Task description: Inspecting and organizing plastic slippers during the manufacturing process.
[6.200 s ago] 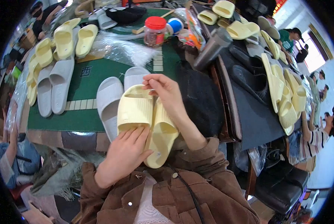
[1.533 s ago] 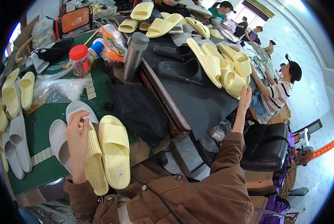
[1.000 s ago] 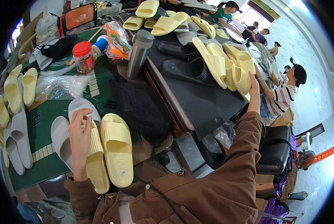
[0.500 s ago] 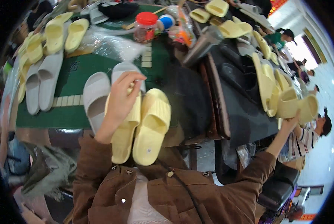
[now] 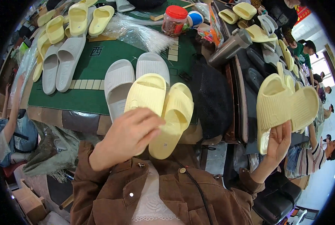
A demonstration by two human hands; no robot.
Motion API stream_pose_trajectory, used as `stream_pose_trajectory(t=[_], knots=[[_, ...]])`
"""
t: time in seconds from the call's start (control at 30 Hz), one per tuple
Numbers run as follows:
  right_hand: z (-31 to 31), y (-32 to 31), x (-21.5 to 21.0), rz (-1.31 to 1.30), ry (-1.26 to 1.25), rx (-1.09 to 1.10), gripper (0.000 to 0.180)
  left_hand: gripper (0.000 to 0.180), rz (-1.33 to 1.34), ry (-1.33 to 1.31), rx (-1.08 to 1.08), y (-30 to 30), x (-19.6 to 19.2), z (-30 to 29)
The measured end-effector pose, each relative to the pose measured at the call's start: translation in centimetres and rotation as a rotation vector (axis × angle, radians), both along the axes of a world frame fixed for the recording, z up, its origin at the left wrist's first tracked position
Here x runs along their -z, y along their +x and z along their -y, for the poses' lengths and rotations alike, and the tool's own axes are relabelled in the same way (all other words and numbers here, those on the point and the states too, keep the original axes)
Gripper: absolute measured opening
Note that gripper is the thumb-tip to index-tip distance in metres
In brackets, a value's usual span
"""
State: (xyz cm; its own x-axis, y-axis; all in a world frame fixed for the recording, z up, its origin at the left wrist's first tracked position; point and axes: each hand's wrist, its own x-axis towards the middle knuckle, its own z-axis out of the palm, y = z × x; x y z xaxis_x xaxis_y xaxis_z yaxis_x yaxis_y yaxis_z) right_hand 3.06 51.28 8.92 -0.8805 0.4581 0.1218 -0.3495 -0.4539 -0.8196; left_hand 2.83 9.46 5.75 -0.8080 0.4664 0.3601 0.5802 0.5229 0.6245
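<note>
Slippers (image 5: 158,108) crowd green table mat (image 5: 88,75) in busy workroom.

The scene is lit brightly and evenly by daylight, which is admitted from the windows (image 5: 326,69) at the right edge, where the glass is blown out to white. Soft shadows are cast under the pale yellow slippers (image 5: 160,112). Glare is seen on the clear plastic wrap (image 5: 137,33). Straight table edges are bent by strong fisheye distortion, and the frame is enclosed by a black circular vignette. Slight softness is noted at the rim.
</note>
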Motion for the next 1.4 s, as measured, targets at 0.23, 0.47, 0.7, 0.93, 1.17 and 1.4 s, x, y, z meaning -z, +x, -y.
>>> stream_pose_trajectory(t=[0.23, 0.47, 0.7, 0.93, 1.17, 1.4], knots=[[0.3, -3.0, 1.7, -0.013, 0.256, -0.112, 0.056, 0.053, -0.032, -0.395, -0.001, 1.6, 2.2, -0.1], [-0.2, -4.1, 1.5, 0.203, 0.618, -0.059, 0.055, 0.049, -0.170, -0.366, -0.256, 0.9, 6.6, -4.0], [-2.1, -4.9, 2.3, 0.385, 1.515, 0.320, 0.041, 0.042, -0.214, -0.162, -0.352, 0.4, 5.2, -1.5], [-2.3, -6.0, 0.7, 0.422, 2.031, 0.512, 0.027, 0.028, -0.353, -0.127, -0.684, -2.9, 3.1, 7.0], [-4.4, -8.3, 1.9, 0.246, 1.918, 0.332, 0.048, 0.028, -0.304, -0.096, -1.076, -6.3, 4.2, 19.7], [-3.1, -8.7, -0.2, 0.312, 1.980, 0.158, 0.046, 0.033, -0.313, -0.250, -1.267, -8.9, 6.2, 32.5]])
